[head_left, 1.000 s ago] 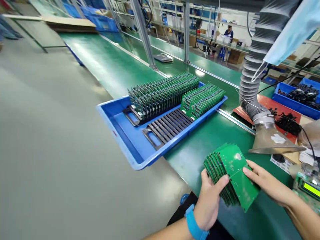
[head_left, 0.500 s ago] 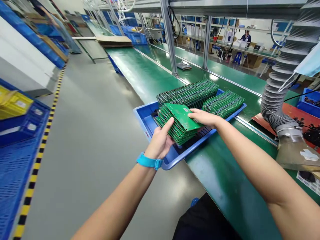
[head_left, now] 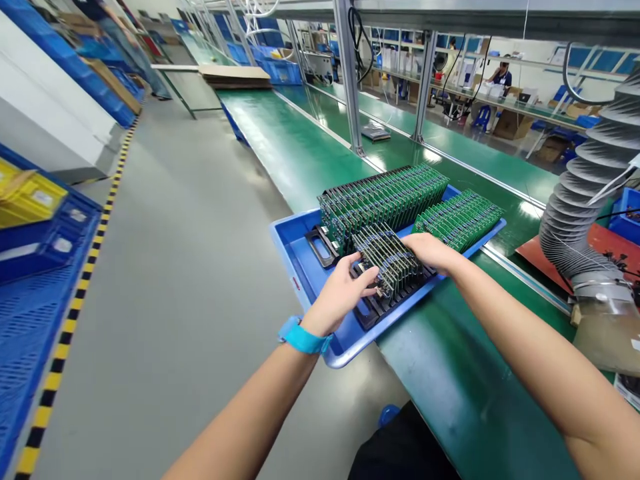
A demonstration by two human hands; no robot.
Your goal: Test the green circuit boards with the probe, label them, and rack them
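A stack of circuit boards point(head_left: 389, 260) stands on edge between my hands, over a black slotted rack point(head_left: 369, 317). At its near left end, my left hand point(head_left: 340, 293) grips the boards with thumb and fingers. My right hand point(head_left: 429, 252) holds the far right end of the stack, its fingertips hidden behind the boards. The rack lies in a blue tray point(head_left: 296, 263). Beside the stack, a long row of green circuit boards point(head_left: 393, 197) stands upright, and a shorter row point(head_left: 461, 220) is beyond my right hand.
The tray rests on a green workbench point(head_left: 440, 373), its left end overhanging the bench edge. A metal post point(head_left: 349, 80) rises behind it. At right hangs a grey flexible duct point(head_left: 575, 193). Blue and yellow crates point(head_left: 33, 200) are at left. Other people appear in the background.
The boards have gone from lying tilted in my hands, flat green face up, to standing on edge over the rack. My right hand has moved from the top face to the stack's far end.
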